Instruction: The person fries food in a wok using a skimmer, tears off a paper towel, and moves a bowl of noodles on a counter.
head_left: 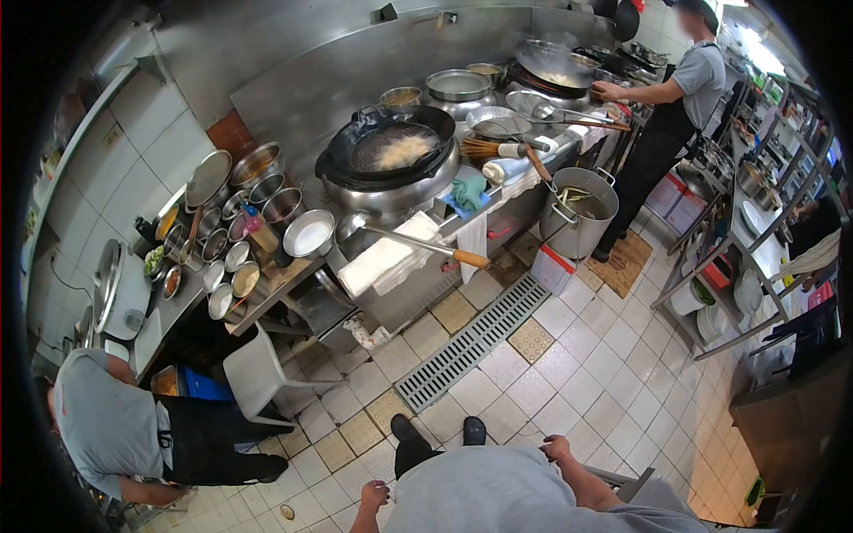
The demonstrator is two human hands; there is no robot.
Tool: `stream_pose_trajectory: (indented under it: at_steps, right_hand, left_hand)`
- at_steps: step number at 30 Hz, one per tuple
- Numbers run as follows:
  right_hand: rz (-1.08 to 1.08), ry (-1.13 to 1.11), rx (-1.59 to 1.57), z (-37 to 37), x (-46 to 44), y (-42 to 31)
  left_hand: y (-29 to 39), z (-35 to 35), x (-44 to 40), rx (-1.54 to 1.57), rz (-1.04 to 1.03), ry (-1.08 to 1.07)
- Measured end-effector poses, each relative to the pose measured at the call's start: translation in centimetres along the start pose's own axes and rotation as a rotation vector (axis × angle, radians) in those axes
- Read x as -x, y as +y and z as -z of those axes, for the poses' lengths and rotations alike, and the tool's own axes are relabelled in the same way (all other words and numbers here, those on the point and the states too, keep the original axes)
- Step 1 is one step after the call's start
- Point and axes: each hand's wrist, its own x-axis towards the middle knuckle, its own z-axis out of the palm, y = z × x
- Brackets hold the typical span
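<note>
Head view: two bare hands hang low at either side of the wearer's grey shirt (498,493), over a tiled floor. Left hand (375,494): fingers loosely bent, no object seen in the grasp. Right hand (557,448): likewise half curled and apparently bare, beside the hip; a grey piece of furniture (641,487), too covered to identify, lies just past the forearm.

Principal relation: the ladle (418,242) lies ahead of both hands and well apart from them, at the near edge of the stove. Its long axis runs obliquely, bowl to the far left, wooden handle end to the near right, jutting over the floor. From the right hand this end lies forward and to the left; from the left hand, forward and to the right. The right hand appears the nearer.

Surroundings: the ladle's shaft crosses a white towel (378,266). Beyond it stands the wok (362,135), with pale food (409,151) inside. Metal bowls crowd the desk (274,291) to the left. A floor grate (475,338) separates the wearer's shoes (474,431) from the stove. One co-worker (102,417) bends at left; another (702,89) stands at right, beyond the stockpot (577,233).
</note>
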Motion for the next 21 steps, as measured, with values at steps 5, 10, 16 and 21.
stream_pose_trajectory:
  at_steps: [5,10,16,21]
  right_hand:
    - [0.014,-0.002,0.003,-0.4,-1.1,1.3]
    - [0.022,0.018,-0.038,-0.6,-1.3,1.5]
    - [0.006,0.020,0.001,0.1,0.1,-0.2]
    - [0.001,0.013,0.005,0.1,-0.4,0.2]
  left_hand:
    - [-1.0,-0.3,-0.9,0.011,-0.011,-0.007]
    - [-0.8,-0.3,-0.7,0.040,0.017,-0.005]
    - [-0.5,-0.2,-0.5,0.054,0.036,-0.023]
    - [-0.1,-0.4,-0.4,0.032,0.033,-0.014]
